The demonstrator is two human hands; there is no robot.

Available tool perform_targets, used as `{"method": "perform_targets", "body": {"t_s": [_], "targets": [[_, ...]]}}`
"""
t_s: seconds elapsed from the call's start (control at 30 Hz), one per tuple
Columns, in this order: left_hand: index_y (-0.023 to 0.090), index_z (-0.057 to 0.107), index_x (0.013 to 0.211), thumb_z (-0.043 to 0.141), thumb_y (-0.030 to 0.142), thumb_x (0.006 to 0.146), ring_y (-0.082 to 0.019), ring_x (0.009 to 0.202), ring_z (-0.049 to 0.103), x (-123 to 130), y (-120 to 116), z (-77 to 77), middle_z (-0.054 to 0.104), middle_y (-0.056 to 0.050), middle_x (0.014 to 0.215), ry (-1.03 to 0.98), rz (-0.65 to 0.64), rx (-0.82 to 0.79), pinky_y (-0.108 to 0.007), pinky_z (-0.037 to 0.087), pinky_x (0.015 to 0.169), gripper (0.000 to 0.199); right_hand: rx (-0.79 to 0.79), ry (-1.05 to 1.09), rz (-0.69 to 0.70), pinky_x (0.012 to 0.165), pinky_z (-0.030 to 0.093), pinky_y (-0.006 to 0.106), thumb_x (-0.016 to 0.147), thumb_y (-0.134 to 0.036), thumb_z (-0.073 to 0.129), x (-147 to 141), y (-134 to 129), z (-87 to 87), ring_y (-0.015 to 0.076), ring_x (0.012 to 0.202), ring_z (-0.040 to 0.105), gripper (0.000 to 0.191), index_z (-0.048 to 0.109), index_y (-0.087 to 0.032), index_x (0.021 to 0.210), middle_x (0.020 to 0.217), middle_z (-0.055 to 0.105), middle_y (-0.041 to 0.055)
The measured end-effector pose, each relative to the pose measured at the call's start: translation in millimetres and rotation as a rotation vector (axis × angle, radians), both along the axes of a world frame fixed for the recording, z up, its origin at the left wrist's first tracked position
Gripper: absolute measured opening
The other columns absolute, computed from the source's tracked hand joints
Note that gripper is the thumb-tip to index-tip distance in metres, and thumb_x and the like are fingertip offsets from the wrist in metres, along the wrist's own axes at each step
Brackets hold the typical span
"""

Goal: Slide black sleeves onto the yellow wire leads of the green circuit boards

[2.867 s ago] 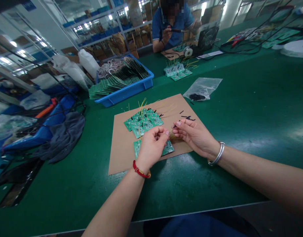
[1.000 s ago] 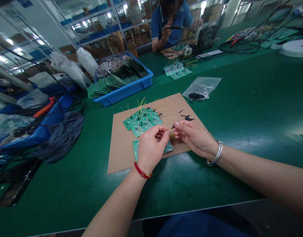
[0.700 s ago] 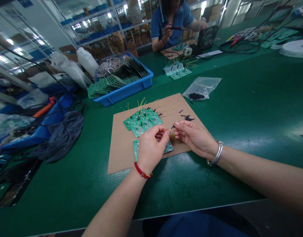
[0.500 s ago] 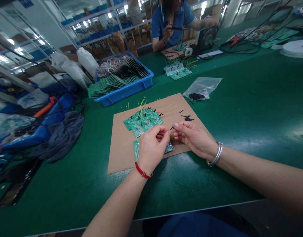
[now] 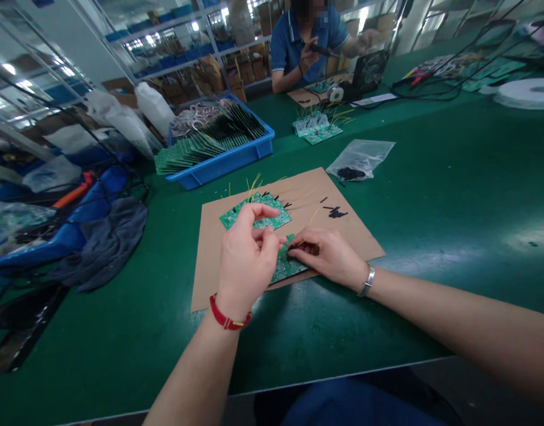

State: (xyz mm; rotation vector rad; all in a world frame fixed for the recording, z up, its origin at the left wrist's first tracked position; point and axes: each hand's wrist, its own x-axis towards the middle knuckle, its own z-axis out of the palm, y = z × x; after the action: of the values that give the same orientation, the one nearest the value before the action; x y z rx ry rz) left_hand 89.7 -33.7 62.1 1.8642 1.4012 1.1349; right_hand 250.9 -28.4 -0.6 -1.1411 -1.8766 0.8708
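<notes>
One green board [image 5: 286,271] lies on the cardboard [image 5: 363,244], probably as protection. Right hand [image 5: 331,254] pinches a small dark piece [image 5: 292,248] at it; left hand [image 5: 249,258] has thumb and index spread, likely for clearance. Black tubes [image 5: 337,212] sit beyond, easy reach.

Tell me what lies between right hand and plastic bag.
In the head view, black pieces lie on the cardboard, another piece on the green table.

Opens onto a glossy green counter [image 5: 431,195], bright with reflected light at right. Reaches back to metal shelves [image 5: 211,35] loaded with cardboard boxes [image 5: 257,70] and blue bins [image 5: 169,61]. Includes a pale wall or column [image 5: 70,41] at upper left. Glows with white lights [image 5: 9,69] behind the shelving.
</notes>
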Motion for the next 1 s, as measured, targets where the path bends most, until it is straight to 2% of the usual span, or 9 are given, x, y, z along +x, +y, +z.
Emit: {"method": "perform_targets", "body": {"t_s": [0.13,0.23,0.33,0.43,0.53,0.67,0.8,0.9,1.0], "targets": [[0.019,0.052,0.097,0.046,0.01,0.085,-0.008,0.063,0.065,-8,0,8.7,0.062,-0.001,0.102,0.035,0.018,0.063,-0.02,0.054,0.057,0.017,0.025,-0.01,-0.002,0.056,0.042,0.024,0.088,-0.029,0.056,-2,-2,7.8,0.0098,0.056,0.052,0.023,0.069,-0.017,0.102,0.074,0.067,0.0015],[0.018,0.055,0.095,0.045,0.008,0.084,-0.009,0.063,0.062,-11,0,8.3,0.064,-0.001,0.094,0.155,-0.042,0.067,-0.022,0.051,0.058,0.018,-0.021,0.148,0.042,0.057,0.044,0.022,0.093,-0.029,0.047,-1,-1,15.6,0.0101,0.062,0.057,0.027,0.069,-0.016,0.101,0.076,0.067,0.002],[0.018,0.06,0.094,0.047,0.006,0.081,-0.013,0.074,0.06,-10,2,5.2,0.064,-0.001,0.09,0.335,-0.139,0.054,-0.027,0.049,0.065,0.022,-0.042,0.266,0.091,0.058,0.047,0.021,0.092,-0.032,0.048,-3,1,21.1,0.0104,0.066,0.059,0.028,0.07,-0.016,0.097,0.076,0.066,0.0024],[0.018,0.064,0.087,0.053,0.01,0.081,-0.016,0.078,0.057,-8,3,1.1,0.06,-0.001,0.084,0.451,-0.213,0.023,-0.03,0.046,0.068,0.015,-0.004,0.308,0.104,0.062,0.05,0.023,0.092,-0.032,0.05,-4,2,24.7,0.0114,0.07,0.061,0.026,0.071,-0.016,0.094,0.082,0.068,0.004],[0.018,0.065,0.083,0.055,0.017,0.085,-0.017,0.078,0.056,-7,4,0.3,0.057,-0.001,0.079,0.466,-0.222,0.025,-0.031,0.045,0.069,0.011,0.057,0.303,0.077,0.067,0.051,0.026,0.091,-0.032,0.051,-2,3,28.4,0.0121,0.072,0.062,0.024,0.071,-0.016,0.093,0.084,0.07,0.0047],[0.02,0.069,0.083,0.055,0.017,0.087,-0.016,0.082,0.056,-13,2,8.3,0.057,-0.002,0.087,0.495,-0.196,0.04,-0.034,0.046,0.076,0.015,0.107,0.308,-0.076,0.065,0.051,0.025,0.092,-0.032,0.051,8,8,31.3,0.0111,0.069,0.061,0.024,0.068,-0.017,0.097,0.079,0.069,0.0034],[0.021,0.07,0.082,0.057,0.017,0.086,-0.016,0.084,0.057,-20,-1,18.2,0.056,-0.003,0.095,0.521,-0.156,0.043,-0.034,0.047,0.077,0.014,0.15,0.281,-0.205,0.065,0.05,0.026,0.091,-0.035,0.051,22,16,30.1,0.0121,0.07,0.061,0.025,0.068,-0.017,0.092,0.08,0.068,0.0036],[0.018,0.067,0.081,0.056,0.017,0.086,-0.015,0.079,0.057,-23,-3,23.8,0.057,-0.003,0.094,0.493,-0.039,0.147,-0.031,0.048,0.07,0.012,0.19,0.227,-0.288,0.065,0.049,0.029,0.091,-0.035,0.051,33,21,31.3,0.0145,0.073,0.061,0.025,0.067,-0.017,0.092,0.082,0.068,0.0046],[0.017,0.065,0.087,0.055,0.016,0.086,-0.012,0.072,0.055,-21,-9,28.9,0.057,-0.004,0.096,0.407,0.154,0.367,-0.027,0.047,0.063,0.01,0.276,0.086,-0.299,0.068,0.047,0.031,0.089,-0.031,0.052,44,23,36.2,0.017,0.076,0.06,0.021,0.067,-0.018,0.094,0.085,0.067,0.0056]]}}
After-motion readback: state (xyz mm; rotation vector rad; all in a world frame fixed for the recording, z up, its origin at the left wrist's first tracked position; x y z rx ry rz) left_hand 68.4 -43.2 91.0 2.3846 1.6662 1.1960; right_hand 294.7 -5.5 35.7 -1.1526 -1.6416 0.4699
